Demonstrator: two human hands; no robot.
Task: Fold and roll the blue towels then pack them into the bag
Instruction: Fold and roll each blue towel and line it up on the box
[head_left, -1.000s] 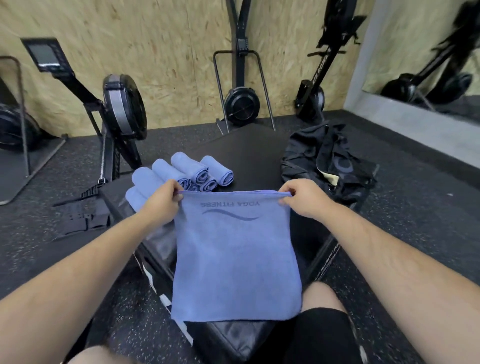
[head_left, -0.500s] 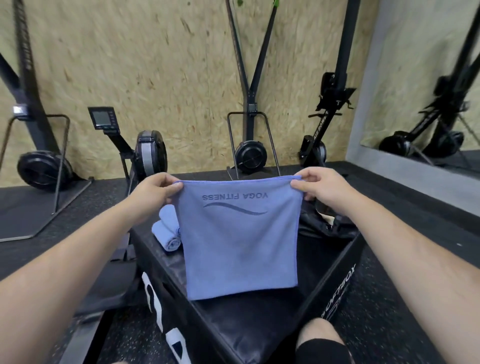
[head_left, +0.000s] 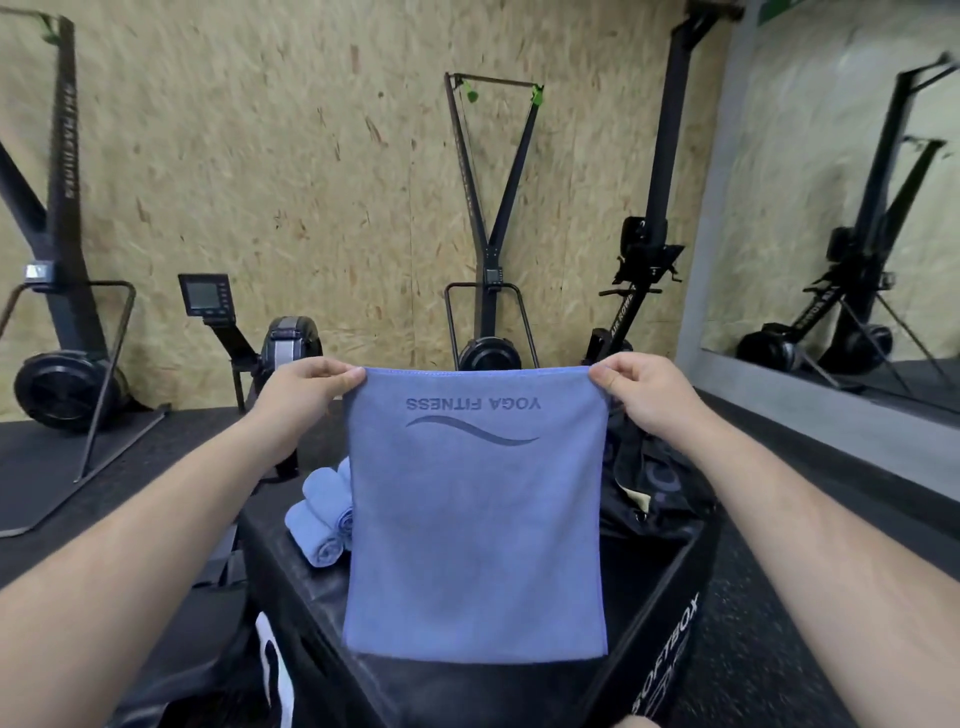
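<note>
Roughly by size, biggest first.
Wall: chipboard wall (head_left: 311, 182) fills the background, with a mirror (head_left: 841, 208) set at the right.
Machines: black rowing and ski machines stand along the wall; one upright frame (head_left: 491, 234) rises behind the towel, another flywheel unit (head_left: 67, 384) sits at the far left.
Bench: a black padded box (head_left: 670, 623) serves as the bench, with "SOFTBOX" printed on its right side.
Held towel: a blue towel (head_left: 475, 545) hangs flat and upright above the bench, its "YOGA FITNESS" print and wave logo reading upside down near the top edge.
Bag: a black bag (head_left: 649, 499) lies crumpled on the bench, behind the towel's right edge.
Rolled towels: rolled blue towels (head_left: 322, 514) lie together on the bench, left of the hanging towel and partly hidden by it.
Left hand (head_left: 306, 387): pinched shut on the towel's top left corner.
Right hand (head_left: 641, 387): pinched shut on the top right corner, level with the left.
</note>
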